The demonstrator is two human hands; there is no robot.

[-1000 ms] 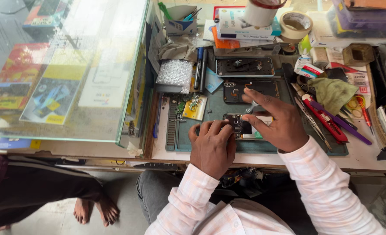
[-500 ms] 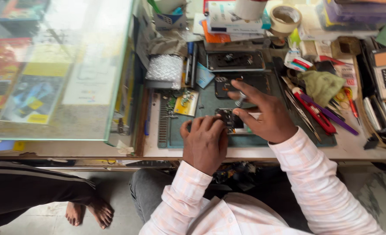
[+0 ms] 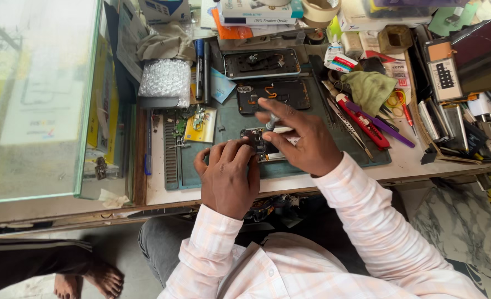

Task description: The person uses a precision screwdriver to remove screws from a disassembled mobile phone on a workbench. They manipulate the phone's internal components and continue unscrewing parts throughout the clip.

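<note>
I see one glass display case (image 3: 35, 99) filling the left of my view, its far end cut off by the frame, and beside it one cluttered table (image 3: 411, 160) carrying one dark green work mat (image 3: 345, 147). On that mat I count three opened phones: two lie side by side toward the far edge, a back shell (image 3: 262, 62) and a dark frame (image 3: 276, 93), both with their long axes running left to right. The third, the opened phone (image 3: 267, 145) being worked on, sits near the front of the mat between both hands, also lying left to right, though the hands cover most of it. My left hand (image 3: 229, 174) presses its curled fingers onto the phone's left end, pinning it down. My right hand (image 3: 303, 141) has its fingers closed around one small screwdriver (image 3: 271, 123), tip pointing down into the phone; the tip itself is too small to make out. One bubble-wrap pouch (image 3: 165, 80) and one red-handled tool (image 3: 364, 119) lie nearby.
</note>
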